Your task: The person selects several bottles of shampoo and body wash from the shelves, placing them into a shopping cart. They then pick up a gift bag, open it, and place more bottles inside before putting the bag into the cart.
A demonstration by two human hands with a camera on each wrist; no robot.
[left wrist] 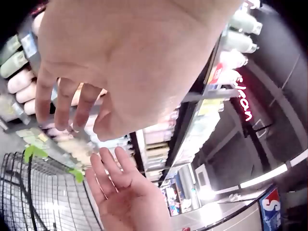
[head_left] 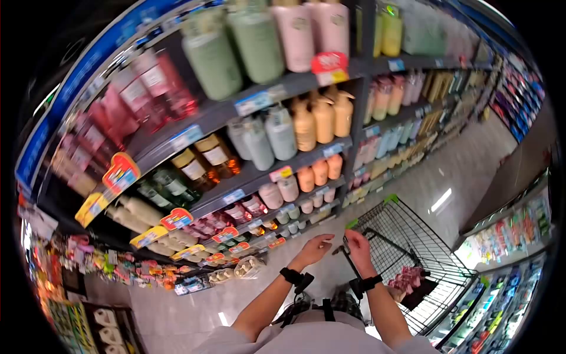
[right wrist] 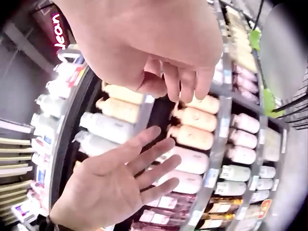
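Observation:
My left hand (head_left: 315, 251) is raised in front of my body with its fingers loosely spread and nothing in it. Beside it, a short gap away, my right hand (head_left: 359, 251) bends its fingers loosely and also holds nothing. The left wrist view shows the right palm (left wrist: 127, 202) turned upward. In the right wrist view the left hand's fingers (right wrist: 156, 166) point toward the shelves. Close to the right hand in the head view is a wire shopping cart (head_left: 436, 245) with green corner pieces. A pink patterned item (head_left: 408, 278) lies in the cart.
A tall dark shelf (head_left: 221, 112) in front carries rows of pump bottles, among them green bottles (head_left: 256, 44), orange bottles (head_left: 323, 121) and grey bottles (head_left: 280, 133). Red and yellow price tags (head_left: 122, 172) stick out from its edges. Grey floor (head_left: 433, 177) runs along the aisle at right.

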